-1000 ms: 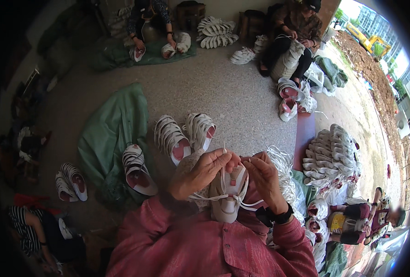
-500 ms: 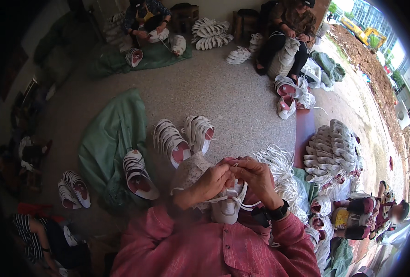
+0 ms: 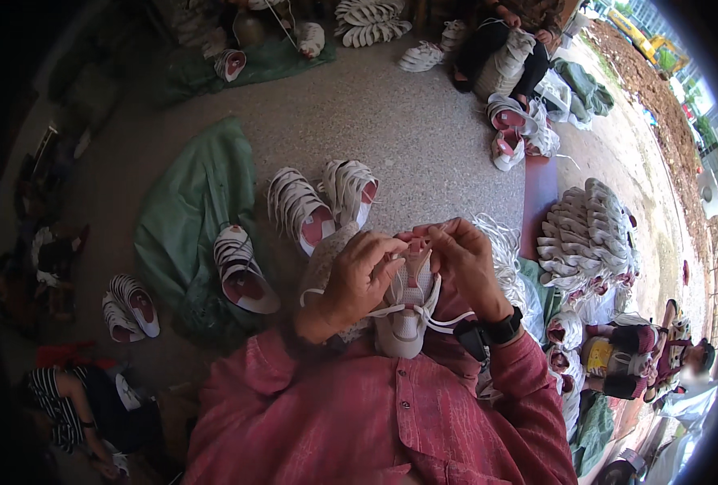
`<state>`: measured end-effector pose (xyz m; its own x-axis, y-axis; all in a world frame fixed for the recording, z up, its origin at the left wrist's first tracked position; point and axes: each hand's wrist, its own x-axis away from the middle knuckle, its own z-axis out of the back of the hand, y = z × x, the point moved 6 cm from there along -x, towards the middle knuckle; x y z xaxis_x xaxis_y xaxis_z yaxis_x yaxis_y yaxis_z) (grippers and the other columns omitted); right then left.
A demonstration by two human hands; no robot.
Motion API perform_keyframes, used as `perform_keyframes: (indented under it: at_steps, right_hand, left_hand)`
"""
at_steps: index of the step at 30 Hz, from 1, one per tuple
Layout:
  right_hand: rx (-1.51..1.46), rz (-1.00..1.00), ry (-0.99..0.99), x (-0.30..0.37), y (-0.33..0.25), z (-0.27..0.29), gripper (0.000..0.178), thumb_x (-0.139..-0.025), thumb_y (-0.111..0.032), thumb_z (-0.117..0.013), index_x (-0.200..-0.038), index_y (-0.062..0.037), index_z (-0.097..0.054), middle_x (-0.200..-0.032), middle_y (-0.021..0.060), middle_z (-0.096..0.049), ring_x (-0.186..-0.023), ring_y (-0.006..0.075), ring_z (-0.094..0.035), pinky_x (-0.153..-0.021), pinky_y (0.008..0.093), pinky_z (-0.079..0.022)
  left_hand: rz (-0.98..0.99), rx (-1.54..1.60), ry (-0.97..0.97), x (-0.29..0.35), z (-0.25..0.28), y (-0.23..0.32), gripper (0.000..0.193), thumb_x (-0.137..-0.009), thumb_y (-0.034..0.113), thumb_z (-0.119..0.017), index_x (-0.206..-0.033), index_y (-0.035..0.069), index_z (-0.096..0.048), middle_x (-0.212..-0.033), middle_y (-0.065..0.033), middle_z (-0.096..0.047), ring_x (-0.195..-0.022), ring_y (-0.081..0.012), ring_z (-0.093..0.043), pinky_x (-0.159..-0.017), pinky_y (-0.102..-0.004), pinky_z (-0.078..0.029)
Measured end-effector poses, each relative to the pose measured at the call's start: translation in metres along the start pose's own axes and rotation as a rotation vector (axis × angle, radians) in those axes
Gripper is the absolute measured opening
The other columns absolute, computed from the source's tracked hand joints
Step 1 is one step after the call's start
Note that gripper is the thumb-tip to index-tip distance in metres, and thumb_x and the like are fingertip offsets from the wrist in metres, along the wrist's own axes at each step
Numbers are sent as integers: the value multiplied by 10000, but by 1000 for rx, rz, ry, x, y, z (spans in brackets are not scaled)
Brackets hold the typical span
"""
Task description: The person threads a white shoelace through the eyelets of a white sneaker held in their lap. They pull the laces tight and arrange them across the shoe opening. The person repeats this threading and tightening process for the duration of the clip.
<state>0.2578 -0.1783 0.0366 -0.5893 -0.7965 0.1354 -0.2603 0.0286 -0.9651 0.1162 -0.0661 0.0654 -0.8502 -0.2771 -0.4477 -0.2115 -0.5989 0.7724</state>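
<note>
At centre, a white shoe (image 3: 410,301) is flanked by the left hand (image 3: 360,273) and right hand (image 3: 468,260), fingers curled; closure and hold cannot be told.

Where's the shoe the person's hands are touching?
In the head view, the shoe is just right of centre, between the left hand and right hand, near the red shirt.

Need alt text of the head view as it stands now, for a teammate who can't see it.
A person's left hand and right hand are close together at the upper end of a pale shoe with a white lace across it. Nested white shoes and a green sheet lie ahead on the grey floor.
</note>
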Motion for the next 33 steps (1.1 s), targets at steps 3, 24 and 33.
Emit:
perform_keyframes:
  at_steps: [3, 24, 33]
  right_hand:
    - [-186, -156, -68, -4, -10, 6, 213, -1053, -202, -534, -966, -18, -597, -938, 56, -697, -558, 71, -555, -494, 201, -448]
    - [1258, 417, 689, 36, -399, 344, 227, -1003, -216, -576, -1127, -28, -595, -853, 18, -604, -645, 82, -551, -552, 234, -441]
    - [1408, 185, 954, 133, -358, 436, 268, -977, -172, -615, -1176, 0, -563, -907, 68, -635, -695, 120, -581, -601, 260, -476]
  left_hand:
    - [-211, 84, -337, 29, -18, 16, 267, -927, 143, -672, -1173, 39, -660, -1074, -123, -686, -1026, -318, -659, -927, -424, -519]
    - [-404, -38, -782, 93, -95, -20, 436, -889, 225, -697, -1234, -24, -605, -1327, -169, -607, -1333, -316, -515, -1168, -411, -377]
    - [352, 434, -731, 76, -72, -43, 375, -845, 218, -764, -1157, 43, -652, -1225, -139, -642, -1195, -255, -590, -1024, -372, -459]
